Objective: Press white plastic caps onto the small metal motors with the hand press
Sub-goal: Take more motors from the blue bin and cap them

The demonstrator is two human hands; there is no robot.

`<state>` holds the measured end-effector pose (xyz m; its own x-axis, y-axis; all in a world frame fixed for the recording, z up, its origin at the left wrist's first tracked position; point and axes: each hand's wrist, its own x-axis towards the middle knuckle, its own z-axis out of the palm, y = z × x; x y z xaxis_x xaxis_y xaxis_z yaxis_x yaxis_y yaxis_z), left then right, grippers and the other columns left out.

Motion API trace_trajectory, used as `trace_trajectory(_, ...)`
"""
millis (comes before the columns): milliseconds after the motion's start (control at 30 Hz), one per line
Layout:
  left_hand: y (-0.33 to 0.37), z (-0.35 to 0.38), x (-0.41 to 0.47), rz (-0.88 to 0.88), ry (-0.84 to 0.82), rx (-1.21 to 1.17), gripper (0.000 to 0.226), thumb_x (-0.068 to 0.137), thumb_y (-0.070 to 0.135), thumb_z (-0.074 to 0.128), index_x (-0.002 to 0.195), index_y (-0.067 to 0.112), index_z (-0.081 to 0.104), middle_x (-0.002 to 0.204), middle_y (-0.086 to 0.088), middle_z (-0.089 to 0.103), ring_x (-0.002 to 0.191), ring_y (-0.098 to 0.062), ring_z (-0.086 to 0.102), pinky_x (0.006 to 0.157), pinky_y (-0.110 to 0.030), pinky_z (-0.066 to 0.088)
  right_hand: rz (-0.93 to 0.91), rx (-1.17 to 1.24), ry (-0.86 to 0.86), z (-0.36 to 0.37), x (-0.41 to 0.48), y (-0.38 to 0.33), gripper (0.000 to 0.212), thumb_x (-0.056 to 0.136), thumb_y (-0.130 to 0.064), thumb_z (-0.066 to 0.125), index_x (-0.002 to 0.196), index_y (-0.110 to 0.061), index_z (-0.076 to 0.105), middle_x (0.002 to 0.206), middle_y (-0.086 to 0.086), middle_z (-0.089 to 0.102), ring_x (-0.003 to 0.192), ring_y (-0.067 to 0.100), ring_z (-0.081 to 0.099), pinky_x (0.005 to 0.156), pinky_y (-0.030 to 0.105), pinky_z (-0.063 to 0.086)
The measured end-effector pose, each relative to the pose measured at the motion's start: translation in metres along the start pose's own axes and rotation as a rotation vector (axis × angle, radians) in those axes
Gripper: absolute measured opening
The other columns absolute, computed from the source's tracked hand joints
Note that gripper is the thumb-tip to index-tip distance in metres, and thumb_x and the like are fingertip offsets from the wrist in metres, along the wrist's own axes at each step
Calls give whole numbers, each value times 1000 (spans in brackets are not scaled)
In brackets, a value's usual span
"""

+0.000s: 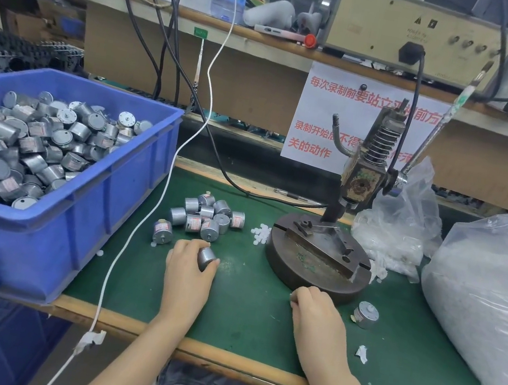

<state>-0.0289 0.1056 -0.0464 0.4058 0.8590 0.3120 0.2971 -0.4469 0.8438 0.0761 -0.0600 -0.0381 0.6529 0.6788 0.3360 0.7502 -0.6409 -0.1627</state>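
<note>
Dozens of small silver cylindrical metal motors (pixel 26 148) are heaped in a blue plastic crate (pixel 43 243) at the left of the green-topped workbench (pixel 245 313). A thin white cable (pixel 155 205) is draped down just beside the crate's right wall and over the bench edge. Near it, a loose cluster of about a dozen more motors (pixel 204 217) is gathered on the green surface. Directly in front of this cluster the left hand (pixel 189 272) is seen, its fingers curled round one silver motor (pixel 206 257), which is gripped between thumb and fingertips just above the bench. A small pile of white plastic caps (pixel 260 232) is laid between the cluster and the dark round base of the metal hand press (pixel 319 258), whose spring-loaded ram is raised and whose lever is angled up to the right. The right hand (pixel 317 315) is rested on the bench against the front of the base, knuckles up and fingers curled under; whether anything is held cannot be told. A single motor (pixel 366 315) is set just right of that hand. Two clear plastic bags of white parts, one small (pixel 399 224) and one large (pixel 491 302), are placed at the far right.
</note>
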Motion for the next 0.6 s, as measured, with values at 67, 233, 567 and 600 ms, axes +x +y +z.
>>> trace_trajectory(67,0,0,0,-1,4,-6,23,82,8,66,104,4,61,102,-10,54,101,-27,47,86,-31,35,-68,69,-3,2,7,-13,16,96,-18,44,102,-12,57,106,1,58,101,22,50,81,31,40)
trace_trajectory(233,0,-1,0,-7,35,-65,23,82,11,67,103,7,61,96,-4,56,93,-24,52,80,-29,38,-224,95,-43,13,33,-54,17,93,-8,46,107,-7,56,107,8,56,100,26,50,84,31,35)
trace_trajectory(567,1,0,0,-75,-69,-296,12,81,14,69,90,19,62,79,14,63,77,-4,61,70,-8,44,-218,347,14,26,32,-53,17,94,-13,50,100,-4,63,96,9,61,92,23,53,82,23,36)
trace_trajectory(600,3,0,-1,-74,-116,-330,12,82,14,69,90,20,62,81,12,65,79,-6,62,73,-13,47,-178,428,47,24,32,-52,15,92,-9,51,99,-4,64,95,7,62,91,20,54,80,18,35)
